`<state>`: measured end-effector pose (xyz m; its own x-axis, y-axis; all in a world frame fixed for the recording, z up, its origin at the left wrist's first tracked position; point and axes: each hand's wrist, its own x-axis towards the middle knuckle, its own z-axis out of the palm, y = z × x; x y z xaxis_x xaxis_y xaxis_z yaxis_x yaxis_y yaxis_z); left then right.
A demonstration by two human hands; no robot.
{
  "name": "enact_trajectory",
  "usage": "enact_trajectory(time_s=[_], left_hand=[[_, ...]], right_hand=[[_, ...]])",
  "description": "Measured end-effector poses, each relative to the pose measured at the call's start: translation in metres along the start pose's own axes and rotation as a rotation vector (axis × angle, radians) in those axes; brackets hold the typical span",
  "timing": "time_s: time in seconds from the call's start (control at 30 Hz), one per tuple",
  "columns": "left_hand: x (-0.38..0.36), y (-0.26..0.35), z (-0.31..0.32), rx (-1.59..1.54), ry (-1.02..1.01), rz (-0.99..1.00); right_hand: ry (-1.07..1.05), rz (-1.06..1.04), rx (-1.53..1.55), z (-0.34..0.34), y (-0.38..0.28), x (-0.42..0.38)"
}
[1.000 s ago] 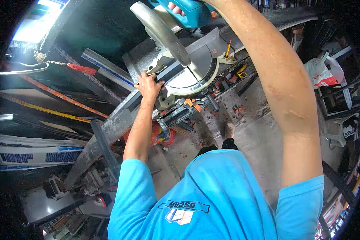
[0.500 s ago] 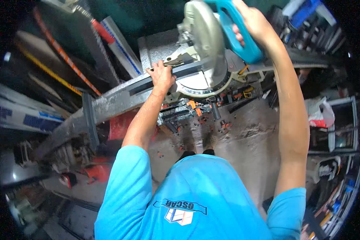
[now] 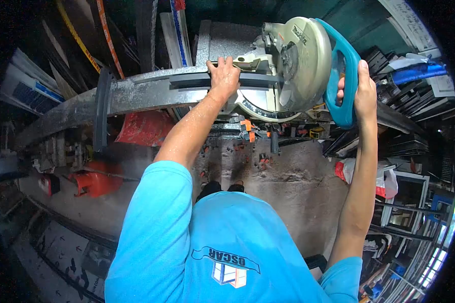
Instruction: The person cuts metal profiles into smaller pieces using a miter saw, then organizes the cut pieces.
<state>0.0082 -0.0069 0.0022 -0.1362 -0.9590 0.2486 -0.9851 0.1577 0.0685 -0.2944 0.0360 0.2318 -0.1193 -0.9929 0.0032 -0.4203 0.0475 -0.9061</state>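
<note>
- Concrete floor [image 3: 293, 192] lay nearest, strewn with small offcuts.
- Left hand [image 3: 224, 77] pressed on the dark metal profile [image 3: 187, 81], fingers [image 3: 222, 63] curled over its far edge, clamped on it.
- Profile lay along the saw desk [image 3: 76, 108], under those fingers.
- Right hand [image 3: 363, 91] wrapped shut around the teal handle [image 3: 338, 65] of the miter saw [image 3: 301, 63].

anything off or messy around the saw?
Yes: small orange and dark offcuts lie scattered on the concrete floor below the miter saw. Left hand presses the metal profile; right hand grips the handle.
</note>
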Motion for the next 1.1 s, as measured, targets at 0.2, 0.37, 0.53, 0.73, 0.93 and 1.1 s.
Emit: enact_trajectory(time_s=[0.2, 0.37, 0.53, 0.73, 0.93, 1.1], left_hand=[[0.000, 0.000, 0.003, 0.026, 0.026, 0.002], [0.000, 0.000, -0.002, -0.009, 0.003, 0.004], [0.001, 0.000, 0.000, -0.006, 0.000, 0.004], [0.001, 0.000, -0.002, -0.024, -0.010, 0.002], [0.002, 0.000, 0.003, -0.018, -0.006, 0.000], [0.001, 0.002, -0.004, -0.038, -0.039, -0.023]], right_hand=[[0.020, -0.026, -0.047, 0.003, 0.000, -0.005], [0.027, -0.007, -0.044, 0.005, -0.004, -0.010], [0.005, 0.003, 0.000, 0.005, -0.003, -0.011], [0.012, -0.002, 0.010, 0.006, 0.000, -0.012], [0.003, -0.019, 0.007, 0.006, 0.011, -0.014], [0.032, -0.030, 0.082, 0.012, 0.015, -0.018]])
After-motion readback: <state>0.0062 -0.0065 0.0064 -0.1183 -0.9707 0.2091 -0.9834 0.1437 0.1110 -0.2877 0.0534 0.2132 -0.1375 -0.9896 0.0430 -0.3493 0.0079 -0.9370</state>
